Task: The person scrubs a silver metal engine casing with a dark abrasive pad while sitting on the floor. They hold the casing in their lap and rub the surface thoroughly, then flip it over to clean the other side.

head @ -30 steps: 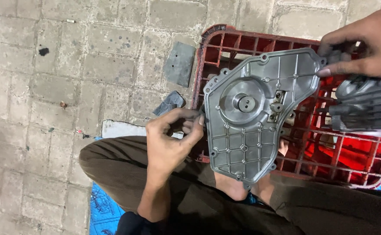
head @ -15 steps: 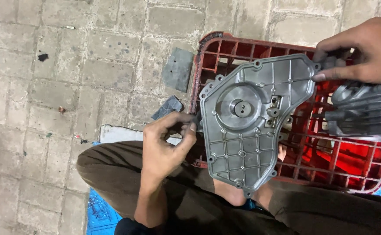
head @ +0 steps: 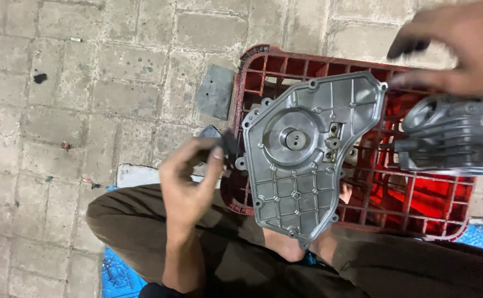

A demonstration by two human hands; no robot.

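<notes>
A grey cast-metal engine cover (head: 302, 176) lies flat on a red plastic crate (head: 396, 215), its ribbed side up and a round boss in the middle. My left hand (head: 189, 182) is by the cover's left edge. Its fingertips pinch a small dark part (head: 228, 146) that touches or nearly touches that edge. My right hand (head: 456, 49) hovers blurred above the cover's top right corner. Its fingers are apart, it holds nothing, and its thumb tip is dark with grease.
A grey finned engine cylinder (head: 451, 138) rests on the crate's right side. A flat grey plate (head: 215, 91) lies on the paving stones left of the crate. A white board (head: 136, 175) and a blue mat (head: 117, 270) lie by my brown-trousered legs (head: 142, 221).
My right hand has let go of the cover's top right corner and lifted away. The left hand with the small dark part has drawn slightly back from the cover's edge.
</notes>
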